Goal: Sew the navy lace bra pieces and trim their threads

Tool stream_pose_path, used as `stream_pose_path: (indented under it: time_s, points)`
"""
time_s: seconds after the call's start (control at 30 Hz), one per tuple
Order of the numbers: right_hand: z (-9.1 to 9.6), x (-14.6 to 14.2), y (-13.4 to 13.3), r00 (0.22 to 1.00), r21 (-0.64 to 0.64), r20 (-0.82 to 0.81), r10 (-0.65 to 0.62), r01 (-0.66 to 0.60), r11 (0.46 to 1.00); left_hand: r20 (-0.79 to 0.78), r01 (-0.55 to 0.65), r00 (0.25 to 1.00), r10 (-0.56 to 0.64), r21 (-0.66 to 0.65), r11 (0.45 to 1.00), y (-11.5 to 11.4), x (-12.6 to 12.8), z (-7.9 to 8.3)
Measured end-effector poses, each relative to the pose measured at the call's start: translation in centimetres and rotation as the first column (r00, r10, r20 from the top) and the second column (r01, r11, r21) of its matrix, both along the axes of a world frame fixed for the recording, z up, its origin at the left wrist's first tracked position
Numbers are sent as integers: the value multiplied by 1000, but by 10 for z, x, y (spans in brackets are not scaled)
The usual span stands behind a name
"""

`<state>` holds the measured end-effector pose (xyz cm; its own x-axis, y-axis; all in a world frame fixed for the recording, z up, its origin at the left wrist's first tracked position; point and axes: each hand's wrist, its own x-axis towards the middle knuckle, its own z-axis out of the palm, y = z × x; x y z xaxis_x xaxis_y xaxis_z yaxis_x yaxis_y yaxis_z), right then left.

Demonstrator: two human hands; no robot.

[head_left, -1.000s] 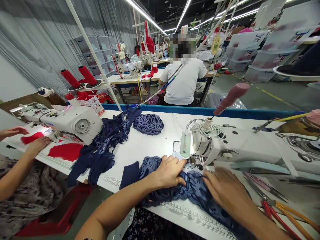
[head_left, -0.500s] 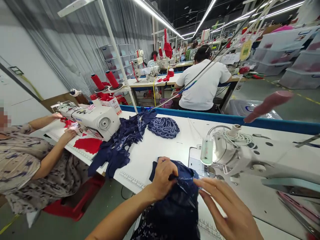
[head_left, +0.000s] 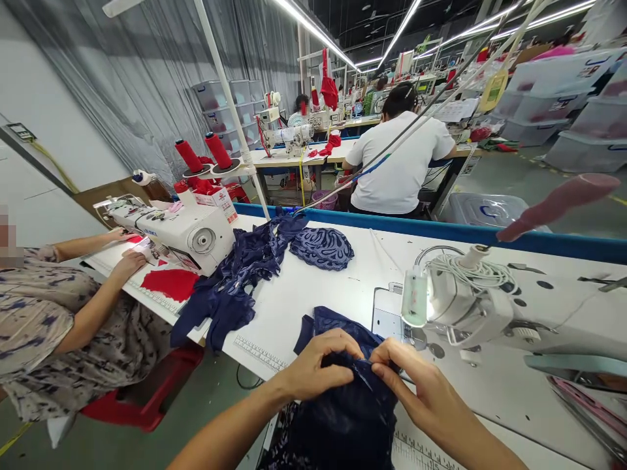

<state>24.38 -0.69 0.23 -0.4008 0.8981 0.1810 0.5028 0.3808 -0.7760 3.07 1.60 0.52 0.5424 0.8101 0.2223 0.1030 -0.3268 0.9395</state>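
A dark navy garment (head_left: 343,418) with sheer and lace parts hangs over the table's front edge. My left hand (head_left: 318,365) pinches its upper edge between thumb and fingers. Close beside it, my right hand (head_left: 411,378) grips the same edge, thumb against fingertips. The two hands almost touch at the seam. Just beyond my right hand stands a white sewing machine (head_left: 455,300) with a lit needle area and a metal plate (head_left: 386,320). The garment lies left of that plate, apart from the needle.
Navy fabric pieces (head_left: 240,267) and a patterned lace piece (head_left: 322,248) lie behind. At left, a co-worker's hand (head_left: 130,264) rests by another sewing machine (head_left: 171,225) and red fabric (head_left: 171,284). Scissors (head_left: 588,408) lie at right. A pink-wrapped handle (head_left: 558,207) juts over the table.
My right hand has moved in from the right, and its spread fingers have closed on the garment's edge. My left hand has turned slightly, its thumb now showing along the fabric.
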Motion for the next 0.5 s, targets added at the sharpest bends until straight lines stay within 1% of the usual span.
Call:
stream_pose_path:
  time_s: [0.07, 0.13, 0.17, 0.27, 0.37, 0.43, 0.47, 0.5]
  points:
    - [-2, 0, 0, 1000, 13, 11, -6, 6, 1000, -31, -83, 996, 82, -34, 996, -5, 3, 1]
    - [-3, 2, 1, 1000, 13, 18, 7, -8, 1000, -78, -199, 978, 195, -40, 979, -9, 6, -2]
    - [-4, 4, 2, 1000, 10, 22, 19, -19, 1000, -94, -228, 970, 224, -41, 973, -10, 7, -4]
    - [-6, 7, 4, 999, 21, 32, 27, -28, 999, -125, -243, 964, 234, -70, 967, -11, 8, -10]
    - [-8, 6, 3, 999, 96, 45, -5, 1, 995, -154, -240, 963, 222, -110, 965, -9, 10, -14]
    - [-11, 5, 0, 998, 201, 51, -28, 17, 979, -153, -255, 958, 244, -60, 965, -8, 13, -16]
    - [-13, 7, -3, 998, 272, 54, -40, 24, 962, -146, -262, 954, 260, 7, 965, -8, 15, -18]
    - [-16, 10, -7, 996, 341, 65, -58, 32, 940, -130, -265, 952, 278, 105, 958, -8, 17, -20]
